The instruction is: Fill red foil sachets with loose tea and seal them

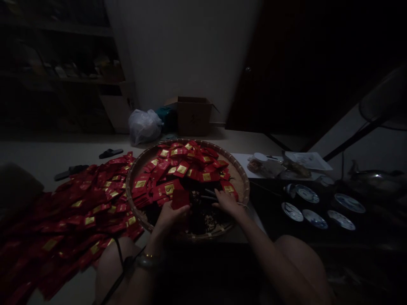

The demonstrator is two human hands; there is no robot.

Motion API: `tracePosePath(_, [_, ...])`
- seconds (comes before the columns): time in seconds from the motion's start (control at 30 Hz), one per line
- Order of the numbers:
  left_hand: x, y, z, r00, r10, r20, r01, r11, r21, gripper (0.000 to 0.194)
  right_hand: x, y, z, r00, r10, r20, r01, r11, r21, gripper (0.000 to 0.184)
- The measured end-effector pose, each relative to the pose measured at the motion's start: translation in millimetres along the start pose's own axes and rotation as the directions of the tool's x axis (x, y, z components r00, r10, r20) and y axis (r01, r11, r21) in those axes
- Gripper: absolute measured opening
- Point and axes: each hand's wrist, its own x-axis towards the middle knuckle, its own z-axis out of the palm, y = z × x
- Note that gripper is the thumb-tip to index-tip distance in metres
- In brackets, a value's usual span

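A round woven bamboo tray [245,182] stands before me, heaped with small red packets [182,168] that bear gold labels. My left hand [170,216] is at its near side, with thumb and fingers closed on a red packet [180,199]. Over the tray's right part, my right hand [227,202] grips a dark two-pronged tool [207,194] that looks like tongs and points left toward the packet. Loose dark, leaf-like bits [206,220] lie in the near part of the tray, under and between my hands. Dim light hides the finer details.
A large pile of red packets [92,212] covers the floor at left, with dark slippers [110,153] behind it. Blue-and-white dishes [307,193] sit on a dark table at right, near bagged items [267,165]. A cardboard box [193,116] and white plastic bag [144,126] stand by the wall.
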Motion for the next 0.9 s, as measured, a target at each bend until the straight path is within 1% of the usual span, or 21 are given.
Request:
tracePosePath(0.07, [-0.2, -0.6, 0.9, 1.0, 0.003, -0.014, -0.003, 1.0, -0.012, 0.046, -1.3, 8.1, 8.6, 0.999, -0.045, -0.004, 0.045, 0.997, -0.069, 0.047])
tracePosePath(0.13, [0.2, -1.3, 1.0, 1.0, 0.011, -0.023, -0.011, 1.0, -0.012, 0.045, -0.1, 13.9, 12.4, 0.996, -0.081, -0.027, 0.079, 0.996, -0.051, 0.04])
tracePosePath(0.17, [0.5, -1.7, 0.8, 1.0, 0.012, -0.022, -0.012, 1.0, -0.009, 0.044, 1.0, 16.5, 12.1, 0.995, -0.089, -0.046, 0.089, 0.996, -0.015, 0.038])
tracePosePath(0.23, [1.2, -2.2, 0.3, 1.0, 0.015, -0.02, -0.015, 1.0, 0.007, 0.044, 2.5, 20.9, 6.7, 0.988, -0.105, -0.117, 0.121, 0.983, 0.136, 0.038])
tracePosePath(0.3, [1.1, -2.0, 0.2, 0.999, 0.034, -0.018, -0.033, 0.999, 0.038, 0.043, 0.6, 20.7, -4.6, 0.966, -0.148, -0.211, 0.214, 0.917, 0.338, 0.042])
tracePosePath(0.37, [-0.4, -0.8, 1.0, 0.998, 0.064, -0.024, -0.062, 0.996, 0.067, 0.041, -5.7, 12.6, -19.8, 0.928, -0.254, -0.272, 0.36, 0.799, 0.481, 0.047])
tracePosePath(0.43, [-3.0, 1.0, 2.6, 0.997, 0.073, -0.01, -0.072, 0.994, 0.084, 0.037, -14.0, -3.0, -35.2, 0.878, -0.397, -0.268, 0.478, 0.695, 0.537, 0.051])
tracePosePath(0.47, [-4.4, 2.0, 3.4, 0.998, 0.065, 0.006, -0.065, 0.994, 0.087, 0.035, -17.7, -12.3, -41.9, 0.858, -0.444, -0.257, 0.509, 0.67, 0.54, 0.051])
tracePosePath(0.53, [-6.8, 3.3, 4.9, 0.999, 0.041, 0.034, -0.044, 0.995, 0.09, 0.031, -22.4, -30.0, -51.4, 0.845, -0.478, -0.242, 0.527, 0.662, 0.533, 0.047])
tracePosePath(0.63, [-7.5, 3.4, 5.5, 0.998, 0.048, 0.042, -0.052, 0.994, 0.097, 0.028, -22.4, -46.3, -56.2, 0.862, -0.451, -0.23, 0.501, 0.695, 0.516, 0.038])
tracePosePath(0.7, [-5.9, 2.5, 5.1, 0.996, 0.076, 0.043, -0.08, 0.991, 0.11, 0.029, -20.0, -49.5, -55.4, 0.868, -0.435, -0.238, 0.493, 0.707, 0.507, 0.034])
tracePosePath(0.8, [-2.2, 0.2, 4.3, 0.994, 0.103, 0.048, -0.108, 0.986, 0.124, 0.032, -17.1, -48.9, -53.5, 0.861, -0.436, -0.263, 0.508, 0.703, 0.499, 0.032])
tracePosePath(0.9, [0.3, -2.3, 4.0, 0.992, 0.12, 0.027, -0.122, 0.986, 0.114, 0.034, -16.6, -48.8, -53.1, 0.856, -0.441, -0.269, 0.516, 0.703, 0.489, 0.031])
